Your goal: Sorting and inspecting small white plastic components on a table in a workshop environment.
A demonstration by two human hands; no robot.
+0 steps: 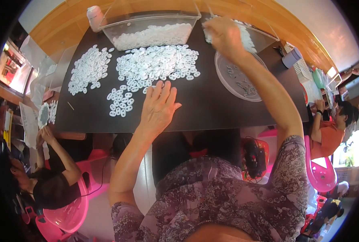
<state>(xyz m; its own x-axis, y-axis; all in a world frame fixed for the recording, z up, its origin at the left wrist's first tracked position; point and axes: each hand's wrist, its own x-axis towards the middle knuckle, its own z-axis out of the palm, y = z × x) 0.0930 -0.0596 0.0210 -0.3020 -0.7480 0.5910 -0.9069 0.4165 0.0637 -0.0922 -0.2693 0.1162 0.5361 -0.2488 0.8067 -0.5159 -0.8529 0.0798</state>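
My left hand [159, 107] lies palm down on the dark table, fingers stretched and slightly apart. Its fingertips touch the near edge of a large heap of white oval plastic pieces with holes [157, 62]. A smaller cluster of the same pieces [121, 103] lies just left of it, and another pile [90, 69] is farther left. Raised at the far right, my right hand [224, 38] is over a clear bin [264, 35] holding white pieces. Motion blurs that hand, and its fingers are mostly hidden. Below my right forearm sits a round clear tray [220, 72] with small metal-looking parts.
A large clear bin [151, 18] of white pieces stands behind the heap, beside a white bottle [94, 18]. A grey-lidded cup [291, 57] is at the right edge. One person [46, 181] sits at left, another [328, 129] at right, near pink chairs.
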